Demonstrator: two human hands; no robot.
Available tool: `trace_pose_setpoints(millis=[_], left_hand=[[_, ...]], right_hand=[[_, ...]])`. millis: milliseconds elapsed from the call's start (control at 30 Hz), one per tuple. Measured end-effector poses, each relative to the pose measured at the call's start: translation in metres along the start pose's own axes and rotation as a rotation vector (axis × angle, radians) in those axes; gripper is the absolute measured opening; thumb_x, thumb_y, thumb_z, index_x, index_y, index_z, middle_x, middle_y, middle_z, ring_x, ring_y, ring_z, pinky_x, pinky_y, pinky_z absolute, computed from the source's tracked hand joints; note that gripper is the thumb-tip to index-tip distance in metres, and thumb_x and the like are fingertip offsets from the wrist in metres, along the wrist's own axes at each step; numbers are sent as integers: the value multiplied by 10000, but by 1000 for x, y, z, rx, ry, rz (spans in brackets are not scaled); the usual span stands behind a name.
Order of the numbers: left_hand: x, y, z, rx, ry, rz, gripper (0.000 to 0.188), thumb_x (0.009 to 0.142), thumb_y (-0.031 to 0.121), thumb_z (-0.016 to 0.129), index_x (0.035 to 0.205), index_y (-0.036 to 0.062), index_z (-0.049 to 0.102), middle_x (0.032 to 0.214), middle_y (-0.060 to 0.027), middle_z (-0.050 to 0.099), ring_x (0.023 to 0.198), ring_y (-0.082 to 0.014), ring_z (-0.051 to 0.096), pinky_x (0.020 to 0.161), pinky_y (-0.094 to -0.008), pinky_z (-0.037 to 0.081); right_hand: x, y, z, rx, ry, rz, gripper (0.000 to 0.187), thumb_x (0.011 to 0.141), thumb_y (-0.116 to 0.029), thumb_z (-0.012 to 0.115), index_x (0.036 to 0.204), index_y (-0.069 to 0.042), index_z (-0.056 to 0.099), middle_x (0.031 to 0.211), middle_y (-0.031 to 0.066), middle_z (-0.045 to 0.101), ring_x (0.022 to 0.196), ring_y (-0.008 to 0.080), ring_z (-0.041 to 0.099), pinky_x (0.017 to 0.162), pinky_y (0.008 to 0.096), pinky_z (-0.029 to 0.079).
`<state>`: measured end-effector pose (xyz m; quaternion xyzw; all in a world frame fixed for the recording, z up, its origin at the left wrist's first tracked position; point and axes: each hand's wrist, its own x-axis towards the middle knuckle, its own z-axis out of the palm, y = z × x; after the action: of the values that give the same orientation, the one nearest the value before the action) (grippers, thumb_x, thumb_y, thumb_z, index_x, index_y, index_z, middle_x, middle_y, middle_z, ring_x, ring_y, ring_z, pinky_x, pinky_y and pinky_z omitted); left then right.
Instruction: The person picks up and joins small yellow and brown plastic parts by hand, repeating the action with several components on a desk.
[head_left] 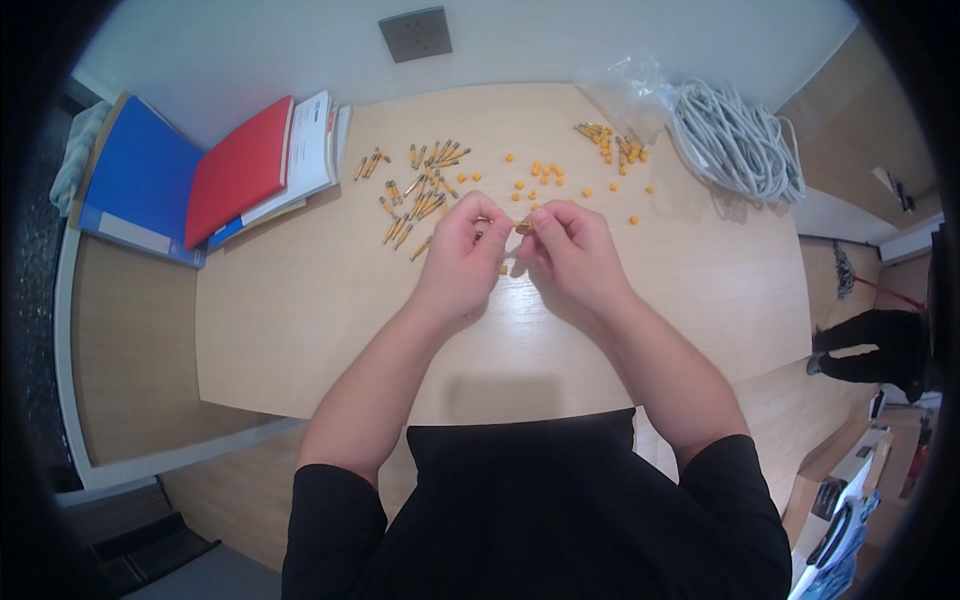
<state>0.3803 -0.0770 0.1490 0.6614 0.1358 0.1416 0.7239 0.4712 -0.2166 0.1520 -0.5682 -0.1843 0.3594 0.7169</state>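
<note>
Over the middle of the table [490,345], my left hand [460,258] and my right hand [577,252] meet with pinched fingertips. Between them is a small yellow piece with a dark part [523,227]; the fingers cover much of it. To the left and beyond my left hand lie several thin yellow rods with dark metallic ends [430,203]. Small yellow caps [546,170] are scattered beyond my hands. At the far right is a cluster of rods with yellow heads [625,150]. One more yellow piece [503,269] shows partly beneath my hands.
A coil of grey cable [735,140] and a clear plastic bag [640,88] lie at the far right. Blue [140,175] and red folders [240,170] with papers stand at the left. A socket plate [416,35] is on the wall. Another person's dark-clothed legs [870,345] show at right.
</note>
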Motion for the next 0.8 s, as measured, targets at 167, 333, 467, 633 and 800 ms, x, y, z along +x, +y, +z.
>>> trace_pose_setpoints(millis=[167,333,467,633,800], left_hand=[[-2,3,-1,-44,-34,-52,98,1099,122,495,1024,62,474,607,1,502,505,-68,451,448,-240,355],[-1,5,-5,-160,-27,-59,97,1101,113,478,1018,65,461,589,7,483,472,-72,425,435,-243,338],[1,5,-6,-141,-4,-44,96,1101,111,476,1018,65,459,579,8,470,459,-75,412,428,-246,329],[1,3,-5,-129,-4,-33,100,1101,116,480,1019,60,469,580,9,464,455,-75,402,424,-242,326],[-2,4,-2,-209,-17,-77,117,1106,139,486,1020,59,478,579,5,460,452,-79,397,420,-243,322]], right_hand=[[3,1,-4,77,3,114,322,1109,-235,478,909,-32,627,648,2,552,502,57,428,460,229,344],[3,-18,-3,219,70,66,388,1121,-275,425,940,-15,651,582,-16,473,482,64,392,451,238,300],[1,-19,-11,172,-34,-5,347,1112,-257,446,986,-16,661,576,-21,465,477,62,381,451,242,299],[3,-19,-16,49,-81,110,261,1079,-216,504,1004,-24,663,609,-31,480,500,57,389,473,234,305],[0,-11,0,-111,-25,34,167,1044,-156,566,976,-30,651,620,-56,480,549,30,404,499,232,313]])
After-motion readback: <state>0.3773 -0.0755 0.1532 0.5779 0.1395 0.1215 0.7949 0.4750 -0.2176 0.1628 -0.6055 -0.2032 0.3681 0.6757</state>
